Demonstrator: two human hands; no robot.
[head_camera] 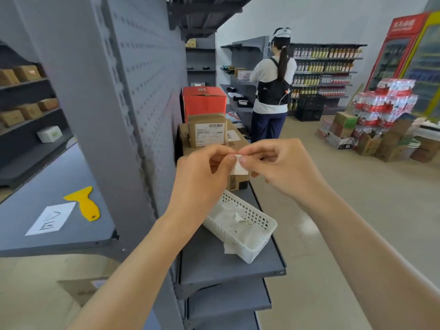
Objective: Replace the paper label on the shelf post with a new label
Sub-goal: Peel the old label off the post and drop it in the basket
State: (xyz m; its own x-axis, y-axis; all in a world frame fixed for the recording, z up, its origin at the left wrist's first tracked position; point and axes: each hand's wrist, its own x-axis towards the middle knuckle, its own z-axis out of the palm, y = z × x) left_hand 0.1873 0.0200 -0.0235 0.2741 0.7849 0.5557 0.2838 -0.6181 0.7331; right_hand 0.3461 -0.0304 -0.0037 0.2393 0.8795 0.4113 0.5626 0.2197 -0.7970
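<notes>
Both hands meet in front of me over the right-hand shelf. My left hand (204, 177) and my right hand (283, 165) pinch the same small white paper label (239, 166) between fingertips and thumbs. The grey perforated shelf post (100, 120) rises to the left of my hands, and I see no label on its face. Below my hands a white plastic basket (258, 252) holds several white paper pieces. On the left shelf lie a yellow plastic scraper (85, 203) and a white paper sheet with handwriting (51, 219).
Cardboard boxes (207, 133) and a red box (204, 101) stand on the grey shelf (226, 267) behind my hands. A person (272, 86) stands with their back to me at shelves further down. Bottled water packs (385, 101) and fridges are at the right.
</notes>
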